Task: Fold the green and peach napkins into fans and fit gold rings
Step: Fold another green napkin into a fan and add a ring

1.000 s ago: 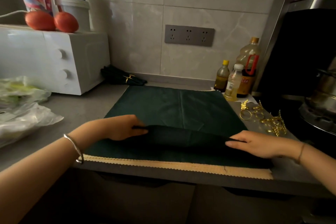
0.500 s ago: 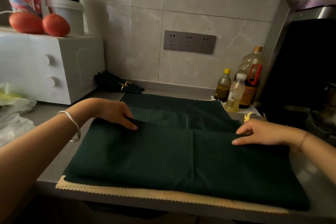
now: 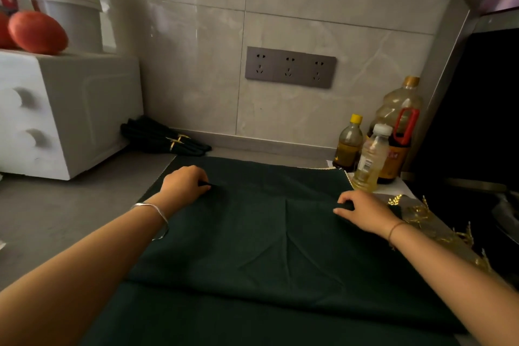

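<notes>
Grey counter (image 3: pixel 56 213): ran along the tiled wall and bore everything listed. Green napkin (image 3: pixel 280 255): lay across the middle of the counter, near part doubled over in a broad layer, creases fanning from its centre, far edge close to the wall. White appliance (image 3: pixel 70 109): stood at the left with a red tomato (image 3: pixel 38 32) on top. Oil bottles (image 3: pixel 373 157): three, grouped at the napkin's far right corner. Left hand (image 3: pixel 182 184): fingers curled, pinching a fold at the napkin's left side. Right hand (image 3: pixel 362 213): fingers curled likewise, pinching the same fold at the right side. Finished dark napkins (image 3: pixel 157 137): lay bundled beside the appliance, each banded in gold. Gold rings (image 3: pixel 421 212): loose, leafy, heaped just right of the right hand.
</notes>
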Tool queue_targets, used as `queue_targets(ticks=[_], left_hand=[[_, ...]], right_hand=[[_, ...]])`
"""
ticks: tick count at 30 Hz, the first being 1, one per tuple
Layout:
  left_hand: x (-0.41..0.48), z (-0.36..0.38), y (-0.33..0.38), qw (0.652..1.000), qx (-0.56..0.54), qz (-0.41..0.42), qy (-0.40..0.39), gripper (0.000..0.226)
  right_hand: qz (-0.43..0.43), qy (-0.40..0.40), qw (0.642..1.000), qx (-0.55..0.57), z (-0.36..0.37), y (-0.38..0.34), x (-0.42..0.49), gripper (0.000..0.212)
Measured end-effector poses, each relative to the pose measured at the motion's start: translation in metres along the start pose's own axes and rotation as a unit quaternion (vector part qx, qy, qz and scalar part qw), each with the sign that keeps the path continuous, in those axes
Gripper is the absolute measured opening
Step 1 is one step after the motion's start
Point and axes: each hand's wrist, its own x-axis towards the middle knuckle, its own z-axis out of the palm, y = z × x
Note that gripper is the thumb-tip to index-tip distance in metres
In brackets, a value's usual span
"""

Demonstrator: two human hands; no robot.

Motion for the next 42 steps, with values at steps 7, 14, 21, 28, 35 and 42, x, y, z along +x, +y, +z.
queue_targets(ticks=[7, 14, 21, 28, 35, 42], left_hand=[[0.011, 0.018, -0.002, 0.999, 0.005, -0.017, 0.035, 0.016], [0.008, 0.027, 0.003, 0.997, 0.025, -0.038, 0.057, 0.024], [-0.081, -0.012, 0.049, 0.971, -0.041, 0.213, -0.1, 0.055], [-0.168, -0.018, 0.052, 0.936, 0.076, 0.279, -0.203, 0.081], [-0.17, -0.012, 0.056, 0.926, 0.204, 0.273, -0.162, 0.052], [-0.205, -0.02, 0.069, 0.931, 0.213, 0.238, -0.177, 0.055]], right_hand=[[0.015, 0.034, 0.999, 0.024, 0.017, 0.005, 0.011, 0.009], [0.018, 0.075, 0.997, -0.017, 0.019, -0.004, 0.008, 0.018], [-0.094, 0.058, 0.989, 0.099, -0.006, -0.037, -0.063, 0.026], [-0.194, -0.062, 0.978, 0.047, 0.004, -0.063, -0.157, 0.044], [-0.19, -0.052, 0.98, 0.009, 0.013, -0.072, -0.159, 0.04], [-0.184, -0.079, 0.98, 0.014, 0.013, -0.066, -0.179, 0.04]])
